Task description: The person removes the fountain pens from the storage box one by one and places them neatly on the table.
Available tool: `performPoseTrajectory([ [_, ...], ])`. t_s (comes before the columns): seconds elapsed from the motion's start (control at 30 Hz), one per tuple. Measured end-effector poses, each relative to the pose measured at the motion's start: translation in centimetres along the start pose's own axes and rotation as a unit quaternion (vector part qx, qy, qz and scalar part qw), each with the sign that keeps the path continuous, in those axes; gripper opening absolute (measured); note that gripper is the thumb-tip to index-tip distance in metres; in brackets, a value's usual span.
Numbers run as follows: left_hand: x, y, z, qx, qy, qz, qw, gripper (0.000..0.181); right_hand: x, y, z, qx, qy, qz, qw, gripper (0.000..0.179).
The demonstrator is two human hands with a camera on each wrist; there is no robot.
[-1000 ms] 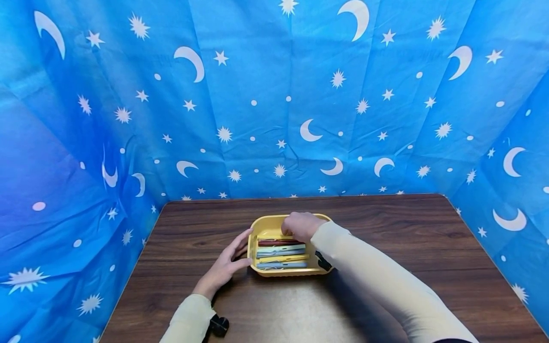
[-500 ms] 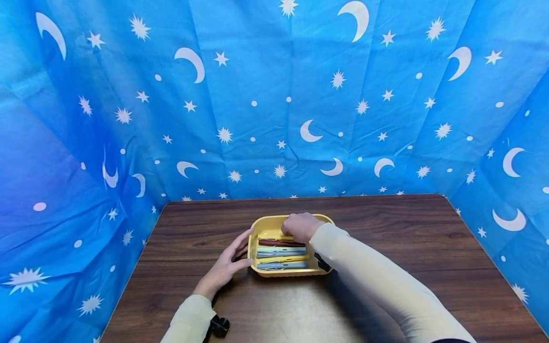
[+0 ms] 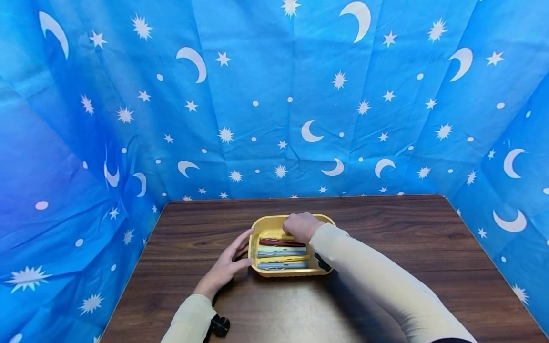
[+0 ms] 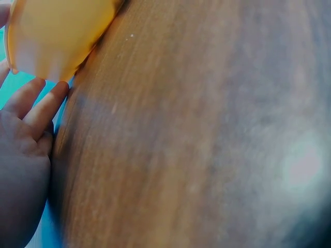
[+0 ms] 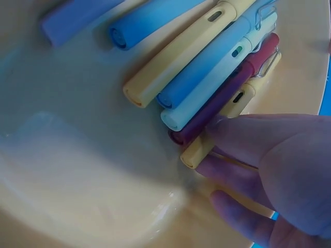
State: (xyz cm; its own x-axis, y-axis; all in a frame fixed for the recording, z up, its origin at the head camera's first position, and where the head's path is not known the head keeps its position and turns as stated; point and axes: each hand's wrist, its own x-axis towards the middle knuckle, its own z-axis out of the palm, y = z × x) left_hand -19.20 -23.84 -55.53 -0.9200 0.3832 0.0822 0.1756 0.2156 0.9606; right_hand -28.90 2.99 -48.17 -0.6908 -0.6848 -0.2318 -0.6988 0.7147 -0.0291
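Observation:
A yellow plastic basket (image 3: 291,273) holds a row of pens with wire clips. My right hand (image 3: 303,226) reaches in at its far side. In the right wrist view, that thumb and a finger pinch a yellow pen (image 5: 195,155), the last in the row. Against it lies a dark red pen (image 5: 223,97), followed by a mint pen (image 5: 202,94), a blue pen (image 5: 196,77) and a second yellow pen (image 5: 173,62). My left hand (image 3: 225,264) rests its extended fingers and thumb on the basket's left end.
Two more pens, a bright blue one (image 5: 152,21) and a violet-blue one (image 5: 80,19), lie apart from the row. The basket stands on a dark wooden table (image 3: 193,224). Blue cloth (image 3: 266,119) with moons and stars hangs behind and at both sides.
Both hands and the basket stay almost where they were. The view has shifted very slightly.

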Motion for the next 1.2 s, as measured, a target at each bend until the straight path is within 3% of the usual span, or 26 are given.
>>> performPoseTrajectory([
  [0.23, 0.0, 0.2, 0.1, 0.003, -0.001, 0.000, 1.0000, 0.077, -0.6, 0.3, -0.3, 0.034, 0.009, -0.001, 0.9994, 0.013],
  [0.57, 0.0, 0.1, 0.0, 0.011, 0.002, 0.006, 0.9999, 0.077, -1.7, 1.2, -0.6, 0.114, 0.088, -0.018, 0.9894, 0.010],
  [0.7, 0.0, 0.2, 0.0, 0.012, 0.004, 0.002, 0.9999, 0.077, -2.0, 1.8, -0.3, 0.145, 0.116, -0.031, 0.9822, 0.014],
  [0.97, 0.0, 0.3, 0.1, 0.012, 0.006, -0.004, 0.9999, 0.077, -2.9, 3.1, -0.4, 0.201, 0.168, -0.095, 0.9603, 0.014],
  [1.2, 0.1, 0.2, 0.1, 0.012, 0.008, -0.001, 0.9999, 0.077, -4.3, 4.3, -0.2, 0.230, 0.213, -0.103, 0.9439, 0.016],
])
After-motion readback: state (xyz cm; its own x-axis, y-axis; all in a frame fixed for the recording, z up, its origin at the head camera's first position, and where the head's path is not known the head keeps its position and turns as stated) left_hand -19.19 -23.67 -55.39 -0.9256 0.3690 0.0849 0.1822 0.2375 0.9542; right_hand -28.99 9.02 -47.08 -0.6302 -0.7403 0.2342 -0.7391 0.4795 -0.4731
